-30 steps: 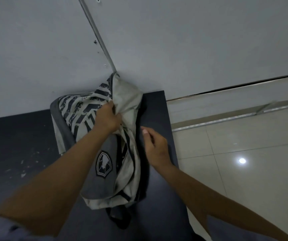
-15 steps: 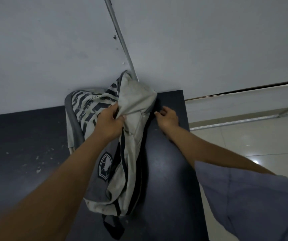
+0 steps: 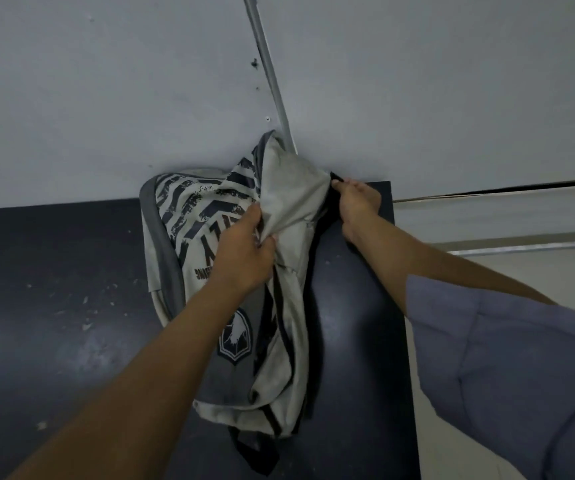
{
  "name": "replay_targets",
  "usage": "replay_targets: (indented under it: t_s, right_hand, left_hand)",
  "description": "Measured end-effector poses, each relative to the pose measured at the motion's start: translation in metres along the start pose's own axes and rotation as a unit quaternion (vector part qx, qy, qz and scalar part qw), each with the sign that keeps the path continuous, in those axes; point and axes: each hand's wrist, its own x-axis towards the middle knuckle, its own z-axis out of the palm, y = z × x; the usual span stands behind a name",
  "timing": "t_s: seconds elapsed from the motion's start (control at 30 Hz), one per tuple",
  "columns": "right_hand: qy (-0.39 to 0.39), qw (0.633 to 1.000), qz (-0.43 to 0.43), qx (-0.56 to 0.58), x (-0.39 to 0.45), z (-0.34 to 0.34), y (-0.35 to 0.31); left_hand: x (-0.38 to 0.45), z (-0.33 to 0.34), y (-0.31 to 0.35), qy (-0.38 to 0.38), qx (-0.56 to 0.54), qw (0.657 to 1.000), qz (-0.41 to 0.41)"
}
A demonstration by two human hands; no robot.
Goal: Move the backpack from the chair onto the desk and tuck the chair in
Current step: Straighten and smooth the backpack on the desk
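Backpack point(image 3: 210, 230) lies on tabletop point(image 3: 54, 306) vs wall; left hand point(image 3: 244, 251) fingers bunching its fabric, right hand point(image 3: 357, 202) fingers pinching black strap.

Backpack point(image 3: 279, 216): dirty pale grey-beige fabric; front panel printed with distressed navy chevron stripes and dark lettering; mid-grey edging down its left side; lower pocket darker grey with a navy-and-white shield emblem point(image 3: 235, 337); thin black stripes run down the side panel; straps point(image 3: 255, 452) black.

Worktop point(image 3: 54, 306): very dark navy-black, flecked with whitish scuffs and specks on the left part.

Wall point(image 3: 106, 98): flat light grey, a few dark spots; pipe point(image 3: 272, 74) on it silver-grey.

Sleeve point(image 3: 508, 368): muted blue-violet.

Floor point(image 3: 528, 268): pale cream tile.
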Motion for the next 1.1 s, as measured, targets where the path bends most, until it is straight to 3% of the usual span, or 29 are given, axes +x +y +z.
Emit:
replay_targets:
  t_s: [0.23, 0.63, 0.87, 1.1]
  right_hand:
    - [-0.022, 1.000, 0.001, -0.013, 0.013, 0.003, -0.009]
    - [-0.094, 0.975, -0.016, -0.199, -0.029, -0.024, -0.017]
    - [-0.053, 0.956, -0.142, -0.250, -0.099, -0.050, 0.016]
    - [0.020, 0.894, -0.306, -0.325, -0.188, -0.069, 0.080]
  left_hand:
    - [0.002, 0.023, 0.007, -0.028, 0.104, 0.994, -0.023]
    - [-0.016, 0.015, 0.029, -0.037, 0.175, 0.983, -0.035]
    - [-0.053, 0.007, 0.008, -0.046, 0.174, 0.984, 0.009]
    - [-0.113, -0.017, -0.060, -0.017, 0.141, 0.990, 0.004]
